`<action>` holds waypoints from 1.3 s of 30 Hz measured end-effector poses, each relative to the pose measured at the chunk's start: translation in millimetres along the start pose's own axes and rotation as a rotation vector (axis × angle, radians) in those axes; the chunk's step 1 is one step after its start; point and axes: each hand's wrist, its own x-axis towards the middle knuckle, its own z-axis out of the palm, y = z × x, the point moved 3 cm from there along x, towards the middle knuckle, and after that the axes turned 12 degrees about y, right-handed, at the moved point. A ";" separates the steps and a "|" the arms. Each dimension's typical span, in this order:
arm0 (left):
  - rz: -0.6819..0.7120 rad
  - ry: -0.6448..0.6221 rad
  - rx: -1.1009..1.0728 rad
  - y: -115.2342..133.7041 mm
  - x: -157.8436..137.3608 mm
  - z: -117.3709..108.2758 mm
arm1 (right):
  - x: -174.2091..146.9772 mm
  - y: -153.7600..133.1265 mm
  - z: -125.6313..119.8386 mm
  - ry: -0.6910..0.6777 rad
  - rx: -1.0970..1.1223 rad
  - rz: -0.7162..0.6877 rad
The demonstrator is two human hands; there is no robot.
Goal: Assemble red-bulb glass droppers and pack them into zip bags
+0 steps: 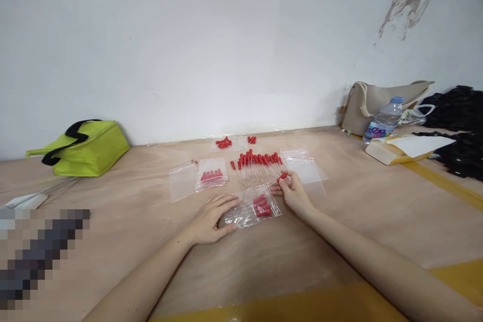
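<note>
L hand (213, 219): I'm spreading it loosely, resting fingers & thumb on the clear bag's near-left end.
R hand (296, 193): I'm pinching a red-topped dropper (282, 177) just beside the bag's zip end.
Clear bag (243, 216): lying btwn my hands, approx. 4 red tops showing; prob. part-filled.
Packed bag (212, 168): lying to the left, approx. 5 tops showing; I'm judging it done.
Loose droppers (260, 159): many lying behind, unbagged; I'm prob. only partway thru.

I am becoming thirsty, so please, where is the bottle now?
In the head view, the bottle is at the right, just in front of the beige handbag, farther off than the right hand.
</note>
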 end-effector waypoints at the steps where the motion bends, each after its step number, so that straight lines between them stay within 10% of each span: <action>1: 0.000 0.005 -0.007 0.3 0.0 -0.3 | -2.6 1.2 2.0 -0.021 -0.005 0.010; 16: 0.006 0.019 -0.019 0.6 0.2 0.5 | -5.0 -7.9 11.2 -0.366 -0.471 -0.364; 21: 0.004 0.027 -0.024 1.6 0.6 -0.3 | 4.8 0.8 21.7 -0.533 -0.365 -0.137; 31: 0.000 0.034 -0.051 1.3 0.2 0.2 | 13.0 2.0 12.5 -0.130 -0.437 0.091; 39: -0.017 0.024 -0.071 1.6 0.0 -0.9 | -5.0 -11.9 21.2 -0.468 -0.380 0.074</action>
